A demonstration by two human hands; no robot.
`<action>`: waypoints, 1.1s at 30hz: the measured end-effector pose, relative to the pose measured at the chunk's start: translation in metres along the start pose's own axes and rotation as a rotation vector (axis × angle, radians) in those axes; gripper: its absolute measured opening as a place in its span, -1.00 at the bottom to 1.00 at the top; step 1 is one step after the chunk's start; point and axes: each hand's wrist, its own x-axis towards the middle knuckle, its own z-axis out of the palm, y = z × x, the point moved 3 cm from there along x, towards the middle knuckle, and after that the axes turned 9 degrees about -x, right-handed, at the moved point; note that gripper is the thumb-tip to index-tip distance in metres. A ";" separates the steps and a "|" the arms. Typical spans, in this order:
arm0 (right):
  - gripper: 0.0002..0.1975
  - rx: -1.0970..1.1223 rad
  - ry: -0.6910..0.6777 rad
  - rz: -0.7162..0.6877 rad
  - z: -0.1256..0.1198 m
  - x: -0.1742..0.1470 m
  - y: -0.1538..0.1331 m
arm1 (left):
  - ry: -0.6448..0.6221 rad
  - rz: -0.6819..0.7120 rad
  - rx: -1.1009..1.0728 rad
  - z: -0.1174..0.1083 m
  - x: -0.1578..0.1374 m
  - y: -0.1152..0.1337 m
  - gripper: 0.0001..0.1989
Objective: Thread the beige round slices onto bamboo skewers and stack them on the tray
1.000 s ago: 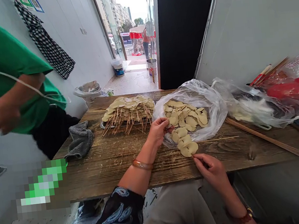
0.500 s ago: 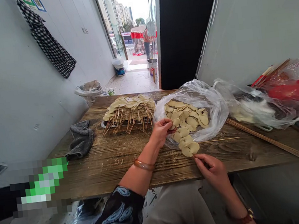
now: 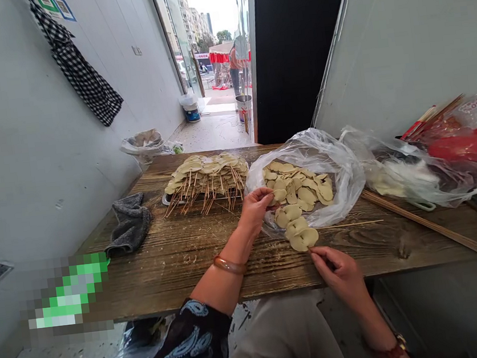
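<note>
My right hand pinches the lower end of a thin skewer, with several pale yellowish oval slices threaded along it in folds. At the skewer's far end, my left hand is closed, thumb against fingers, on the edge of a pale slice. Its fingertips are beside the open clear plastic bag, which holds a heap of loose slices. Left of the bag, filled skewers lie piled on a metal tray, their bare stick ends towards me.
A single bare stick lies behind my right hand on the wooden table. Further right are a bundle of sticks and plastic bags. A grey cloth lies on the left. A blurred green item is at the left edge.
Both hands stay nearly in place, with the left fingers shifting slightly at the slice. A dark shape at the left edge has gone out of view.
</note>
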 end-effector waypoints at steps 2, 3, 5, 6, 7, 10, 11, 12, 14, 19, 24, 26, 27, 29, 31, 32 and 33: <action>-0.77 -0.007 0.006 0.009 0.000 0.000 0.000 | -0.007 0.049 0.050 0.001 0.001 0.000 -0.72; -0.77 -0.011 0.015 0.015 0.000 0.000 0.000 | -0.011 0.070 0.074 0.001 0.001 0.000 -0.73; -0.77 -0.018 0.028 0.024 0.000 0.000 0.000 | -0.022 0.092 0.101 0.002 0.001 -0.001 -0.74; -0.77 -0.019 0.031 0.027 0.000 0.000 0.001 | -0.028 0.093 0.103 0.003 0.001 -0.002 -0.74; -0.77 -0.019 0.032 0.029 0.000 0.000 0.001 | -0.034 0.089 0.100 0.003 0.001 -0.002 -0.74; -0.77 -0.016 0.017 0.032 0.001 -0.001 0.002 | -0.051 0.080 0.096 0.004 0.000 -0.002 -0.70; -0.77 -0.017 0.011 0.035 0.001 -0.002 0.002 | -0.056 0.083 0.105 0.004 0.000 -0.002 -0.69; -0.77 -0.017 0.004 0.039 0.000 -0.002 0.002 | -0.061 0.090 0.120 0.004 0.000 -0.001 -0.67; -0.78 -0.017 0.000 0.048 0.000 -0.003 0.002 | -0.075 0.106 0.166 0.005 0.000 0.000 -0.64; -0.77 0.002 0.010 0.058 -0.002 -0.001 0.001 | -0.119 0.097 0.239 0.010 -0.004 0.003 -0.62; -0.76 0.020 0.025 0.095 -0.001 -0.001 0.005 | -0.125 -0.063 0.026 0.013 -0.009 0.002 -0.54; -0.76 0.025 0.026 0.107 -0.001 -0.001 0.006 | -0.095 -0.134 -0.084 0.011 -0.009 0.000 -0.55; -0.76 0.027 0.025 0.108 -0.001 -0.002 0.006 | -0.083 -0.161 -0.123 0.010 -0.009 -0.002 -0.56; -0.76 0.029 0.029 0.107 -0.002 -0.002 0.006 | -0.080 -0.211 -0.169 0.009 -0.008 -0.006 -0.58; -0.76 0.031 0.030 0.101 -0.002 -0.002 0.006 | -0.107 -0.246 -0.188 0.010 -0.009 -0.010 -0.60; -0.76 0.031 0.030 0.094 -0.002 -0.002 0.006 | -0.128 -0.253 -0.192 0.012 -0.009 -0.012 -0.61; -0.76 0.032 0.028 0.087 -0.002 -0.002 0.005 | -0.157 -0.258 -0.194 0.014 -0.010 -0.014 -0.62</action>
